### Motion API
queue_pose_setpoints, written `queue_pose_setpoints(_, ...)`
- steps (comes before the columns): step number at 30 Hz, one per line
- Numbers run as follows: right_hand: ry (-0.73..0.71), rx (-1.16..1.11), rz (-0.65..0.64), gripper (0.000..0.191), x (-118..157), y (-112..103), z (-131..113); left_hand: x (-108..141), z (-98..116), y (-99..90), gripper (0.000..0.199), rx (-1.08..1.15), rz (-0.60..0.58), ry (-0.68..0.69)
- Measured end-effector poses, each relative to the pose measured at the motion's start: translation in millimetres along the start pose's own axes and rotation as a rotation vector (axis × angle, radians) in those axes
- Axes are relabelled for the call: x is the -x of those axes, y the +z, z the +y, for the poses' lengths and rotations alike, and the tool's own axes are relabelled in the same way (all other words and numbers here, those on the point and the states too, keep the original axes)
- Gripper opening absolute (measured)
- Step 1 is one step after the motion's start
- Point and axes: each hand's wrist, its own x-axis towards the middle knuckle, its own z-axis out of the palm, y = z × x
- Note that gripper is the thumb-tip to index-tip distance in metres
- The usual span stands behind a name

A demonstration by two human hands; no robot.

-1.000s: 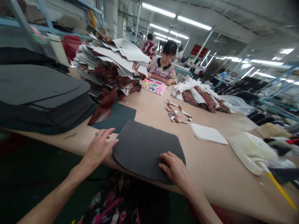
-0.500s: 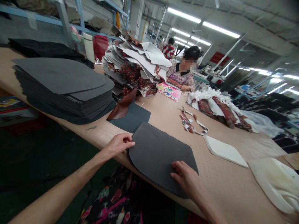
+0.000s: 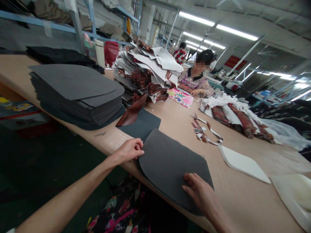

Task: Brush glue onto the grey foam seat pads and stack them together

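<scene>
A dark grey sheet, rounded on its left side, lies at the table's near edge on top of at least one more dark layer. At its left edge my left hand is closed, thumb and fingers pinching the sheet's rim. My right hand rests on the sheet's right part, its fingers loosely bent and the thumb apart from them. Behind the sheet lie a dark green piece and a folded reddish-brown piece. A thick stack of similar grey sheets stands to the left.
Patterned and white pieces are piled at the back. A person sits across the table. To the right are fabric strips, a white pad and rolled brown pieces.
The whole view has shifted, so everything sits a little further right and lower. Both hands keep nearly the same places on the grey sheet.
</scene>
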Motion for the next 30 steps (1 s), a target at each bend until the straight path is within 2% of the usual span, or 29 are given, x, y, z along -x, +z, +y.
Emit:
queue_pose_setpoints(6, -0.026, 0.008, 0.009, 0.009, -1.7, -0.3, 1.8, 0.3, -11.7, 0.1, 0.012, -0.060, -0.013, -0.007)
queue_pose_setpoints(9, -0.050, 0.010, 0.060, 0.009, -0.5, -0.3, 0.1, 0.4, -10.4, -0.3, 0.010, -0.153, -0.016, -0.013)
queue_pose_setpoints(12, -0.055, 0.003, 0.059, 0.010, 1.3, -1.1, -1.7, 1.6, -5.5, -1.0, 0.010, -0.303, 0.000, 0.005)
queue_pose_setpoints(15, -0.042, -0.013, 0.031, 0.011, 2.8, -3.1, -3.2, 5.1, 2.7, -1.6, 0.017, -0.482, 0.032, 0.027)
queue_pose_setpoints(18, -0.018, -0.044, -0.005, 0.011, 3.5, -5.8, -6.1, 11.4, 14.6, 0.2, 0.033, -0.642, 0.095, 0.026)
queue_pose_setpoints(20, 0.000, -0.050, -0.008, 0.011, 3.9, -7.7, -9.0, 16.7, 23.8, 6.8, 0.038, -0.768, 0.171, 0.113)
queue_pose_setpoints(21, 0.009, -0.048, -0.006, 0.010, 4.1, -8.7, -10.7, 19.2, 28.0, 12.9, 0.038, -0.819, 0.186, 0.210)
queue_pose_setpoints(23, 0.029, -0.043, -0.002, 0.010, 4.7, -10.3, -13.7, 22.3, 33.4, 30.5, 0.036, -0.864, 0.095, 0.474)
queue_pose_setpoints(25, 0.037, -0.050, -0.002, 0.010, 5.9, -11.3, -15.9, 21.8, 32.5, 52.1, 0.035, -0.848, -0.095, 0.676)
queue_pose_setpoints(27, 0.040, -0.062, 0.009, 0.012, 7.8, -11.3, -16.8, 18.2, 26.1, 70.4, 0.035, -0.890, -0.191, 0.701)
queue_pose_setpoints(30, 0.028, -0.088, 0.047, 0.013, 11.0, -8.9, -15.1, 12.7, 15.6, 79.8, 0.048, -1.002, -0.202, 0.609)
